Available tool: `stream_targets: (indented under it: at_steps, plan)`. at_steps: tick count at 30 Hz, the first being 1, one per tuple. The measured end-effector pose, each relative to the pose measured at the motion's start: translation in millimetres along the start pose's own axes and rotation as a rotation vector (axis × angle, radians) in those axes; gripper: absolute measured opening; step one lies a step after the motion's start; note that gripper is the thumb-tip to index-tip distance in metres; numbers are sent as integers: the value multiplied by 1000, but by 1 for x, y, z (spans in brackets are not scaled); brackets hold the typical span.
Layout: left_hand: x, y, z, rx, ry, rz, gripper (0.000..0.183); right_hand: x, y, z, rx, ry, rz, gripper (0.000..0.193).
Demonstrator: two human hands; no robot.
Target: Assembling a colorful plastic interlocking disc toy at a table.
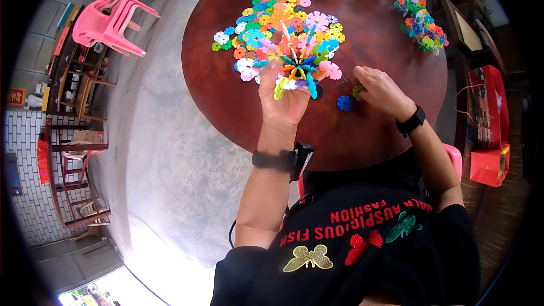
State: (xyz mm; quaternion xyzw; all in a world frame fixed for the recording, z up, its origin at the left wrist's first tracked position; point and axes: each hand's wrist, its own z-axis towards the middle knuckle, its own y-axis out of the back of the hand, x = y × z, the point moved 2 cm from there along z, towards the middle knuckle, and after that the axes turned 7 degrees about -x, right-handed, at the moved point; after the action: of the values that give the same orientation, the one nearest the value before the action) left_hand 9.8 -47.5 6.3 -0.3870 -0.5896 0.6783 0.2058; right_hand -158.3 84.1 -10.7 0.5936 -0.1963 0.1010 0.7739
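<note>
1. Clearly, the disc cluster lies at the left hand, above its palm, and to the left of the right hand; it is roundish, without a clear long axis.
2. The left hand cups it, thumb raised, other fingers mostly hidden.
3. The right hand is curled, fingertips at a yellow-green disc; whether they pinch it, I cannot tell.
4. Between the hands, a blue disc lies on the round table.
5. Farther off spreads a loose disc pile.
</note>
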Motion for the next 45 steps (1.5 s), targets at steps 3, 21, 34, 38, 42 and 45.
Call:
stream_targets:
  at_steps: [3, 21, 34, 38, 42, 45]
  plan:
    - [4, 0, -2, -43, -22, 68, 43, 5, 16, -5, -168, -47, 281, 11]
    - [31, -18, -13, 63, 97, 426, 65, 64, 100, -10, -543, -231, 507, 14]
    - [22, -18, -7, 38, 22, 278, 57, 12, 48, -21, -234, -149, 178, 10]
    - [4, -3, 2, -85, -90, 151, 51, -5, 22, -23, -27, -229, 127, 13]
    - [-10, 6, 7, -144, -153, 115, 47, -12, 14, -21, -111, -131, -116, 13]
    - [-11, 6, 8, -137, -171, 101, 47, 5, 20, -7, -161, -118, -174, 14]
